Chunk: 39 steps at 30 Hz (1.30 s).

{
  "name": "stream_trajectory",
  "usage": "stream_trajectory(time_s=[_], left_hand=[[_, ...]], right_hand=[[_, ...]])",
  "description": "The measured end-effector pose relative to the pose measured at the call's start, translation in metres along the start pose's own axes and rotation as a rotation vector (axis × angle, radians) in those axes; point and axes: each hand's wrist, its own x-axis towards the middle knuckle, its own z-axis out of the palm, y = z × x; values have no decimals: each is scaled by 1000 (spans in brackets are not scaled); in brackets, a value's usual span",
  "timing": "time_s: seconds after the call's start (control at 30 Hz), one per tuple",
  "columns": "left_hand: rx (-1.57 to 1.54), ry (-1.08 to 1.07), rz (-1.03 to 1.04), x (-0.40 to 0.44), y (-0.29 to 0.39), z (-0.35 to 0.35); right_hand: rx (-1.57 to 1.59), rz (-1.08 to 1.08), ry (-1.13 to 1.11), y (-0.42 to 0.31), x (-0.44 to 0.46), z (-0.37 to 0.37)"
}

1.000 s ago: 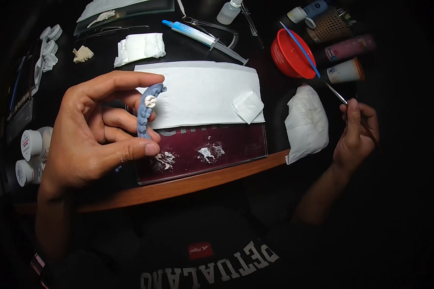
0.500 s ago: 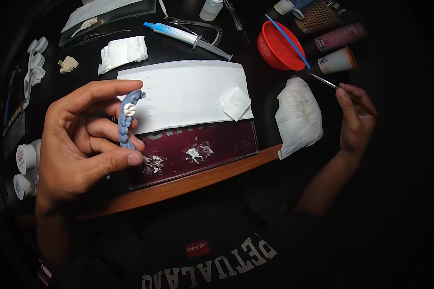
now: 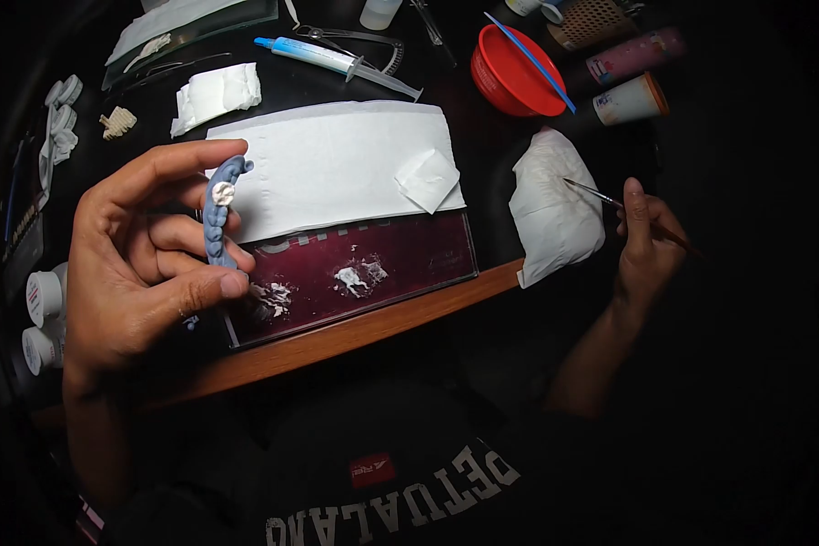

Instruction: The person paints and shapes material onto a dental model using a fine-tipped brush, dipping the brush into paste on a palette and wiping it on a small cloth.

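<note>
A blue-grey dental model (image 3: 215, 223) with one white tooth (image 3: 223, 194) stands on end between the thumb and fingers of my left hand (image 3: 136, 246). Its row of teeth faces me. My right hand (image 3: 646, 241) pinches a thin paintbrush (image 3: 594, 192), whose tip is at a crumpled white tissue (image 3: 558, 209); whether it presses on the tissue I cannot tell. Left of that tissue lies a white paper sheet (image 3: 328, 164) with a small folded paper (image 3: 428, 180) on it. White paste smears (image 3: 355, 278) mark the dark red slab (image 3: 400, 250) below the sheet.
At the back right stands a red bowl (image 3: 510, 82) with a blue stick (image 3: 532, 64) across it, beside a white cup (image 3: 630, 98). A blue-tipped syringe (image 3: 328, 62) lies at the back. White jars (image 3: 44, 300) stand left, and a wooden edge (image 3: 373, 323) runs in front.
My right hand has moved down and slightly left, bringing the brush tip from near the red bowl to the tissue. The left hand still holds the model; the whole view has shifted slightly.
</note>
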Motion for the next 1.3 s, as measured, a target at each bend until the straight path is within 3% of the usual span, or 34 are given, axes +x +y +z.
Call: stream_trajectory(time_s=[0.3,0.43,0.63,0.67,0.7,0.8,0.9,1.3], left_hand=[[16,-7,15,0,1,0],[1,-30,36,1,-2,-4],[-19,-62,37,4,1,-7],[-21,-72,69,4,0,-7],[-16,-71,71,4,-1,-7],[0,-74,93,4,0,-8],[23,-85,99,5,-2,-11],[19,-95,146,3,-4,-10]], right_hand=[[253,-60,113,-15,-17,-2],[398,8,9,-25,-38,1],[753,-137,-488,-48,-79,45],[709,-126,-538,-58,-84,49],[653,-261,-560,-56,-86,55],[795,-156,-588,-76,-90,70],[662,-183,-669,-86,-85,80],[565,-148,-619,-86,-85,89]])
